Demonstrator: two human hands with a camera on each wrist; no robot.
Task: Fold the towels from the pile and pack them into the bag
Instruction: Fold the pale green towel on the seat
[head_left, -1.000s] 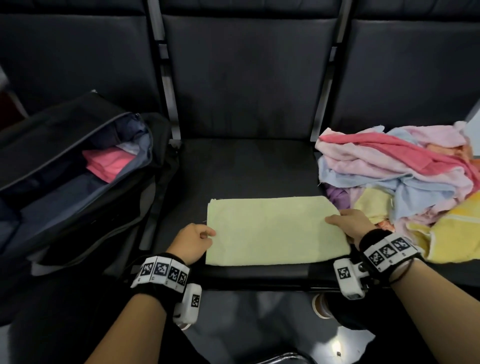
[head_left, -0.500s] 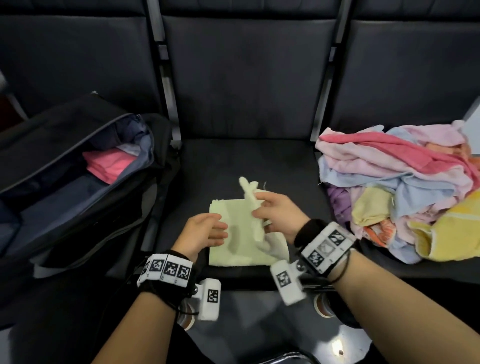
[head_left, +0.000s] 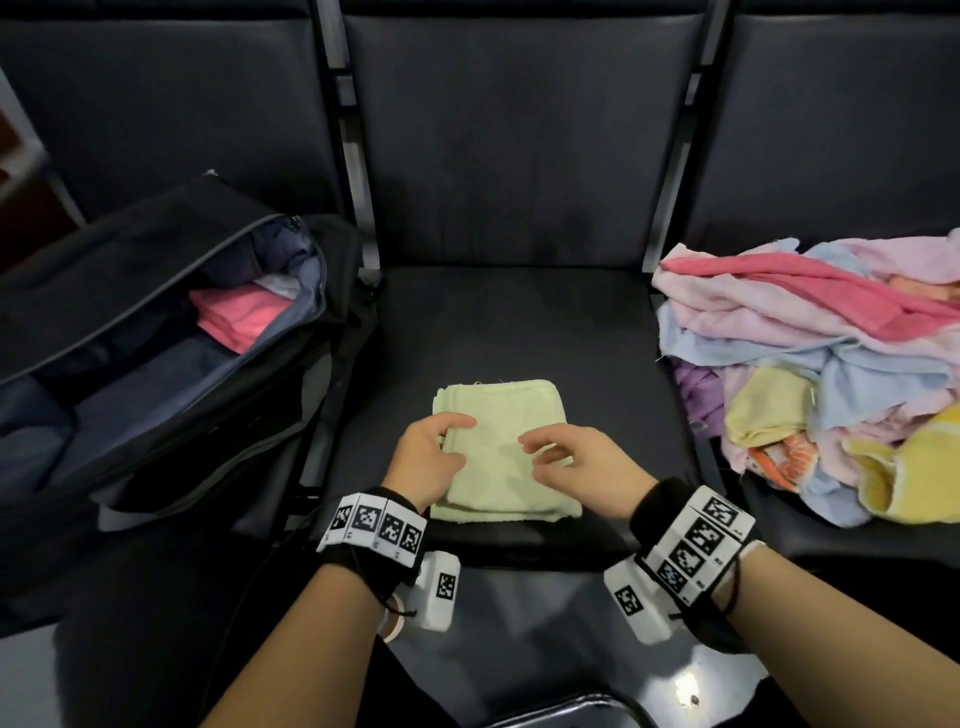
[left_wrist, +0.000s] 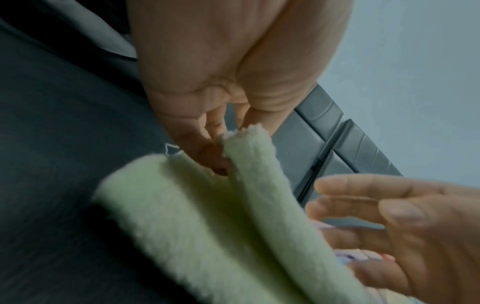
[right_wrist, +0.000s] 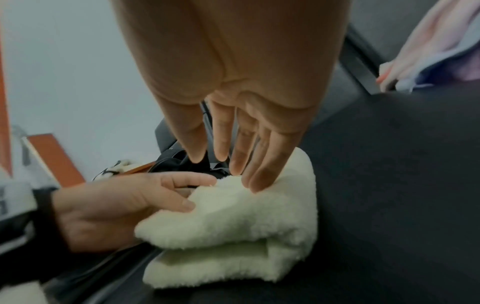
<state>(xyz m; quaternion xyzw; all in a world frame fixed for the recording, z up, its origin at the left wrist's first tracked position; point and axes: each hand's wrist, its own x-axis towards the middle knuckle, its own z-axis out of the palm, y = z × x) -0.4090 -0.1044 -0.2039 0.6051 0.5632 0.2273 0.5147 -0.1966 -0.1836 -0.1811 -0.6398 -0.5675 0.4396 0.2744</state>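
Dark seat (head_left: 519, 322), folded pale-green towel (head_left: 498, 415), left hand (head_left: 423, 460) fingers pinching its edge, right hand (head_left: 582, 467) fingers loosely spread above.

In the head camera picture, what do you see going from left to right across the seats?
Open black bag with a pink towel inside → left hand → folded pale green towel → right hand → pile of colourful towels.

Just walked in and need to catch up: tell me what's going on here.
A person is folding towels on a row of dark seats. The left hand pinches the edge of a folded pale green towel while the right hand hovers open over it. An open bag with a pink towel inside sits left; the unfolded pile lies right.
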